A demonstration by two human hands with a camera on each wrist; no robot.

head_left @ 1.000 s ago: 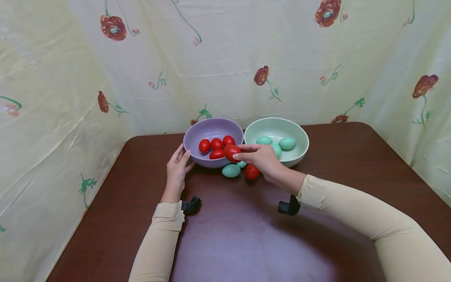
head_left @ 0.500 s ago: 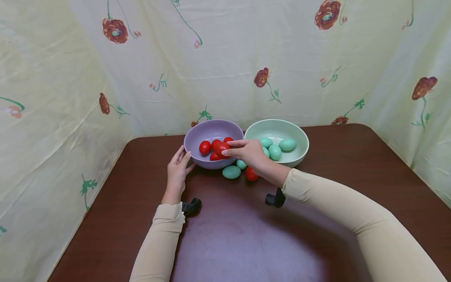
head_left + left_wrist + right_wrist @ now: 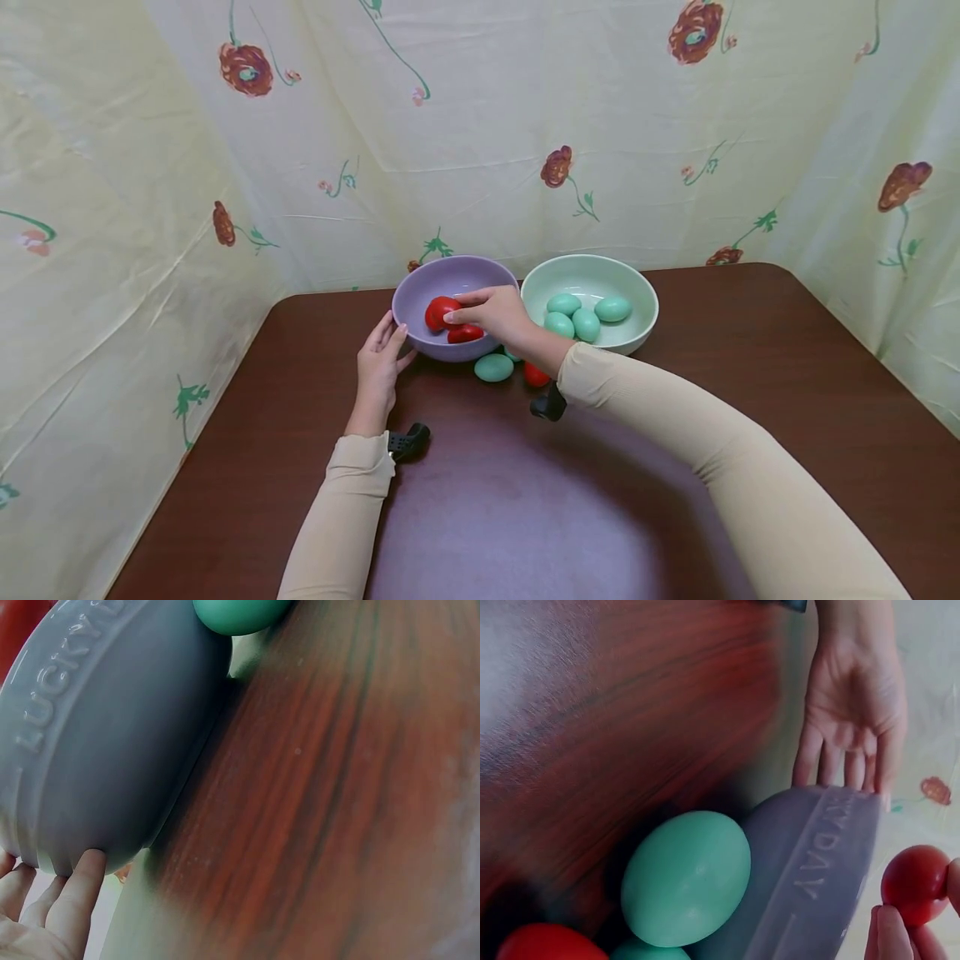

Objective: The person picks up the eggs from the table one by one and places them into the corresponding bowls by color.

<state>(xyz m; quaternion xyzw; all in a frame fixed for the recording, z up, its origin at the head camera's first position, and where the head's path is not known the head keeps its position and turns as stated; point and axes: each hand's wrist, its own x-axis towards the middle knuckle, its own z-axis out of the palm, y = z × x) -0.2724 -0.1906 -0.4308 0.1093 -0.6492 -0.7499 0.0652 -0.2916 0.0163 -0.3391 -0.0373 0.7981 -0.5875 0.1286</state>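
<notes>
My right hand (image 3: 495,312) reaches over the purple bowl (image 3: 450,352), pinching a red egg (image 3: 915,881) between thumb and fingers. In the right wrist view that egg shows beside the bowl's rim. Another red egg (image 3: 465,334) lies in the bowl; the hand hides others. My left hand (image 3: 377,371) touches the bowl's left side, thumb at the rim and fairly straight fingers (image 3: 79,900) against the outer wall. In front of the bowl a green egg (image 3: 493,367) lies on the table, a second green one partly hidden behind it. Near them a red egg (image 3: 536,375) is half covered by the right forearm.
A pale green bowl (image 3: 577,268) stands right beside the purple one, with several green eggs (image 3: 612,309) inside. Both bowls sit toward the back of the dark brown table (image 3: 465,517). Flower-patterned cloth (image 3: 480,125) hangs behind and along the sides.
My right hand has moved left with the red egg, from the purple bowl's right front rim to over its middle. The left hand has stayed at the bowl's left side.
</notes>
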